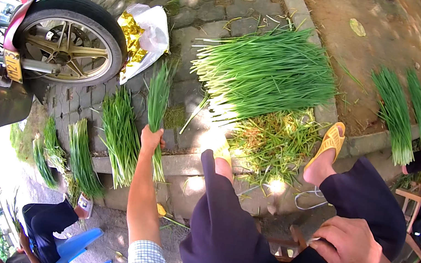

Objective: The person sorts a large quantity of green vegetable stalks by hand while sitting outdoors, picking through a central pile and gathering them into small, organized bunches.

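Note:
My left hand (152, 138) is closed around a slim bunch of green Chinese chives (158, 93), with their pale ends hanging below my fist. Just left of it, a thicker bunch of chives (119, 137) lies across the kerb. My right hand (346, 244) rests above my thigh with thumb and fingers pinched on a thin pale strip (313, 240), too small to identify. In front of my feet spreads a large pile of chives (266, 74), pale ends towards the lower left. A heap of yellowed leaf trimmings (275, 142) lies between my sandals.
A motorcycle wheel (65, 48) stands at left beside a white plastic bag (153, 34) with gold foil. More bunches line the kerb at left (83, 156) and right (397, 112). Seated people are partly visible on both sides, one by a blue plastic chair (76, 247). White cord (310, 198) lies near my foot.

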The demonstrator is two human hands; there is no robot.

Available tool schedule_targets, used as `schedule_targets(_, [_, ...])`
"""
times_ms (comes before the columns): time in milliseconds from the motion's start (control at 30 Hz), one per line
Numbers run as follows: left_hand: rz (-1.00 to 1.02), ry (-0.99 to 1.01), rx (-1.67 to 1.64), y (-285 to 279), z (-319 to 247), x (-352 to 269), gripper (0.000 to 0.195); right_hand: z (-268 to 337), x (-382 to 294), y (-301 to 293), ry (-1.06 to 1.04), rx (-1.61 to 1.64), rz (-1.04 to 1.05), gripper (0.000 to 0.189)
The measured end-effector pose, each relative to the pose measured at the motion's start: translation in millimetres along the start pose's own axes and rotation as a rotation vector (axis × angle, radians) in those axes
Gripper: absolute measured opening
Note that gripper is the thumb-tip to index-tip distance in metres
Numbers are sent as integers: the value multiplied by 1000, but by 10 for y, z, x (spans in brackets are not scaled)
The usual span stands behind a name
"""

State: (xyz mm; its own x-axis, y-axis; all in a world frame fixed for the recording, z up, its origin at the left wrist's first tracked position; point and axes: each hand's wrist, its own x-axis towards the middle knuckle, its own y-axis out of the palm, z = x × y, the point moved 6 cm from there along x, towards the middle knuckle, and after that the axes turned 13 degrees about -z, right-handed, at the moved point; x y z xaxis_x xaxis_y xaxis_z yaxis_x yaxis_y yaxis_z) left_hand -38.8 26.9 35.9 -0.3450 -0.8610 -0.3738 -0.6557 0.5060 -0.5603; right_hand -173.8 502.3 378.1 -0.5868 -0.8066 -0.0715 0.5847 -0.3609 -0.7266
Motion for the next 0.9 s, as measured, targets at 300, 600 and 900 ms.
schedule_targets(300, [-790,480,934,233,-234,-126,85,-122,193,39,47,-4,76,17])
schedule_targets(600, [-66,553,791,1010,-119,-229,25,-36,287,59,5,-7,83,19])
schedule_targets(900, [182,398,549,424,-348,-574,15,70,204,20,-81,-49,56,19])
